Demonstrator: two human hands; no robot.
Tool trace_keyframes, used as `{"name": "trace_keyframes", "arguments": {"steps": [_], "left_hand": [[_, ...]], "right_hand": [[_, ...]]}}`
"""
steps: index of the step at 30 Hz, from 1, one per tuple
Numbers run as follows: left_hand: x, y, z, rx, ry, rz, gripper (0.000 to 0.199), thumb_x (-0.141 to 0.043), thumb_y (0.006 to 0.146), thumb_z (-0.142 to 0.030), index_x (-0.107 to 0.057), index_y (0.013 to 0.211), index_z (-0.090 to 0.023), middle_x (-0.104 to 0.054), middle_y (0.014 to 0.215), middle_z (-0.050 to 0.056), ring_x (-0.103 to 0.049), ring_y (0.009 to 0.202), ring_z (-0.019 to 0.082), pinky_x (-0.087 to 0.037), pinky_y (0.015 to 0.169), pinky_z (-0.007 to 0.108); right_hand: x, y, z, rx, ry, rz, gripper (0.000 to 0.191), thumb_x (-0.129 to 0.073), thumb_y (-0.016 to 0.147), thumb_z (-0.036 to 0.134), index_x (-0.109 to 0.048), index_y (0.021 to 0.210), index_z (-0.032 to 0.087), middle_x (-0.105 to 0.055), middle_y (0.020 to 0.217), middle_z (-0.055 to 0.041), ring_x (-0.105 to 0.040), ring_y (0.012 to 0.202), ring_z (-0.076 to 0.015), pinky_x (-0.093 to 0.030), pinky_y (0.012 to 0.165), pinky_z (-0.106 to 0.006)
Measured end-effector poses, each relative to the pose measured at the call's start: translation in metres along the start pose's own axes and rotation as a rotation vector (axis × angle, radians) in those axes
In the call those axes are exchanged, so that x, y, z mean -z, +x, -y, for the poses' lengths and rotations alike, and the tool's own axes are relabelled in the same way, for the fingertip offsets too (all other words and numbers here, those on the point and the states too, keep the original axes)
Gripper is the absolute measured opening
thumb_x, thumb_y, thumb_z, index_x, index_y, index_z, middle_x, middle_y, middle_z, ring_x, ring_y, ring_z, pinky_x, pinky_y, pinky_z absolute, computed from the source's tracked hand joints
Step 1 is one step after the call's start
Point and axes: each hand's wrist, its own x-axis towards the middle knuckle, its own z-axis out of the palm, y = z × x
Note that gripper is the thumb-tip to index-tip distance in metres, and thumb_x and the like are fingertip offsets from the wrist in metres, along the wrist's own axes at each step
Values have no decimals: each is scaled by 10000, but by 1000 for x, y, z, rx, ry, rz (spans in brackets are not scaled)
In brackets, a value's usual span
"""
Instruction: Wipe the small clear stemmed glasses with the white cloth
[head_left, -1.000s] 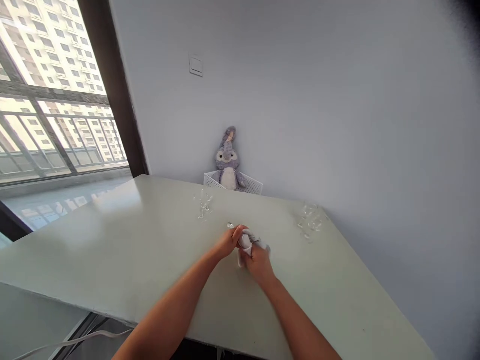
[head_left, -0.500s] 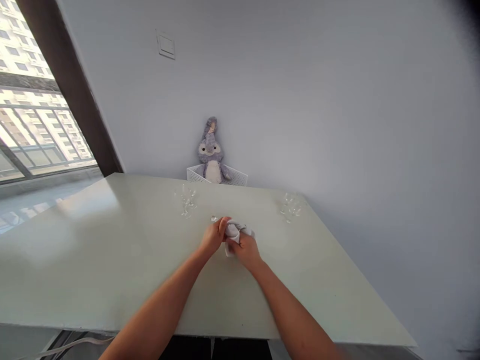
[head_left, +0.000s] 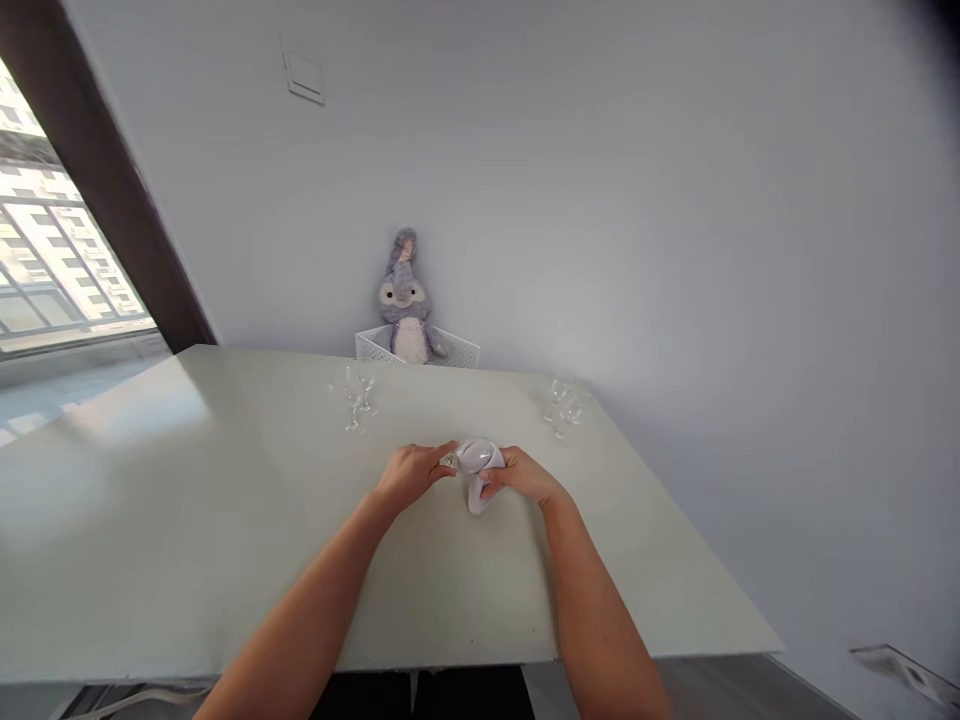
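Observation:
A clear wine glass (head_left: pixel 472 457) lies on its side between my hands, just above the table. My left hand (head_left: pixel 407 474) pinches it at the stem end, thumb and fingers closed; the base is mostly hidden by the fingers. Wrapped round the bowl is a white cloth (head_left: pixel 477 499), which my right hand (head_left: pixel 523 474) grips from the right. One end of this cloth hangs down below the right fingers.
On the pale table (head_left: pixel 225 540), clear stemmed glasses (head_left: pixel 355 400) stand in a group at the back left. More glasses (head_left: pixel 562 405) are grouped at the back right. Behind the far edge, a plush toy (head_left: pixel 409 338) sits in a white basket (head_left: pixel 369 347) against the wall.
My hands have moved apart, the left hand shifting to the glass's stem end and the right hand going right with the cloth. More of the bowl shows. The view has turned slightly right.

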Motion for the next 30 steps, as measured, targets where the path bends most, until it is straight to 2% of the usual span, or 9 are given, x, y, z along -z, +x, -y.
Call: {"name": "trace_keyframes", "arguments": {"steps": [2,5,9,13,17,20,23,26,30], "left_hand": [[-1,0,0,75,-10,33,460,-421,790,-510,-473,1206,-322,-658,772,12,-583,737,179,-360,651,243],[0,0,2,212,-8,19,470,-409,791,-507,-465,1213,-307,-655,752,15,-584,725,188,-350,600,243],[2,0,9,376,19,-55,475,-378,806,-491,-446,1225,-279,-657,775,31,-586,721,191,-356,589,250],[2,0,9,330,110,-76,413,-372,820,-434,-544,1124,-215,-659,772,74,-591,699,220,-371,604,292],[-4,0,-1,20,182,-28,311,-399,822,-340,-666,776,-188,-653,713,96,-586,701,228,-362,713,339],[-9,-1,-10,-187,196,-31,336,-387,835,-376,-664,753,-204,-648,678,87,-581,689,214,-340,766,357],[-15,-2,-14,-210,180,-70,370,-369,839,-431,-632,962,-201,-646,688,83,-579,685,206,-341,749,346],[-19,-4,-17,-98,130,-136,439,-365,831,-477,-537,1138,-214,-648,703,63,-578,674,190,-346,724,316],[-23,-6,-22,156,44,-210,435,-349,839,-473,-492,1180,-243,-666,812,45,-581,689,176,-356,697,287]], "right_hand": [[5,4,-4,3,-74,-94,315,-634,636,395,-626,780,114,-637,654,-26,-610,574,-162,-486,605,-315],[3,13,-11,113,-303,-385,304,-520,733,413,-629,828,146,-638,706,-25,-605,653,-180,-467,648,-323],[-17,19,-8,317,-765,-715,354,-357,840,367,-617,984,175,-651,859,-68,-564,860,-223,-387,816,-375],[-49,12,1,506,-1110,-594,414,-386,839,422,-504,1186,229,-547,1177,-71,-396,1138,-264,-171,993,-450],[-59,11,1,483,-1197,-484,360,-382,854,395,-524,1164,282,-550,1185,-35,-347,1177,-262,-92,1011,-474],[-43,15,-3,342,-1006,-584,310,-375,856,354,-622,1006,243,-617,1058,-56,-475,1041,-227,-258,941,-415],[-21,19,-8,161,-550,-629,371,-389,823,426,-655,796,169,-658,823,-58,-566,781,-180,-405,727,-304],[-15,26,-13,49,70,-644,418,-447,752,517,-611,740,133,-609,618,-26,-549,592,-156,-420,548,-261],[-39,38,-19,70,590,-641,474,-447,716,593,-558,862,155,-623,723,-38,-575,607,-161,-445,510,-270]]}}
